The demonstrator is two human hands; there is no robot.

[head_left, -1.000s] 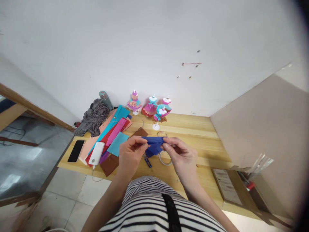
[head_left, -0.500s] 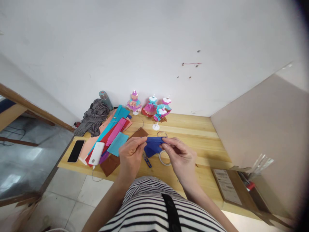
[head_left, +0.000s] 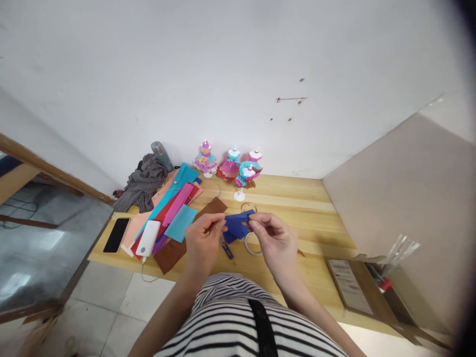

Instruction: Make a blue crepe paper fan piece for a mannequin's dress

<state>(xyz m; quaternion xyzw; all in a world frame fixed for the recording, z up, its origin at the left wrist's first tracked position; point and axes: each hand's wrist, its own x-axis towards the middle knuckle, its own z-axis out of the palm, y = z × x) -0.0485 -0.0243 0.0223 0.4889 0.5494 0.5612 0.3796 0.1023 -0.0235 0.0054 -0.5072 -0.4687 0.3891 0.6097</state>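
Pinched between both hands is a folded strip of dark blue crepe paper [head_left: 240,216], held above the wooden table. My left hand [head_left: 204,238] grips its left end with thumb and fingertips, and my right hand [head_left: 273,239] grips the right end. More blue paper shows just below the strip; whether it is a separate piece I cannot tell. Blue-handled thread snips [head_left: 226,248] lie on the table beside my left hand. A roll of white tape [head_left: 250,246] is partly hidden behind my right hand.
Small dress forms in crepe-paper dresses [head_left: 229,166] stand by the wall. Left of my hands lie stacked coloured paper [head_left: 181,222], a white power bank [head_left: 149,238], a phone [head_left: 117,235], a striped cloth [head_left: 143,183] and a flask [head_left: 161,154]. A cardboard box [head_left: 359,287] is at right.
The blue strip's edge has tilted, its right end now slightly higher, and its folds look looser. Both hands keep their pinch in nearly the same place.
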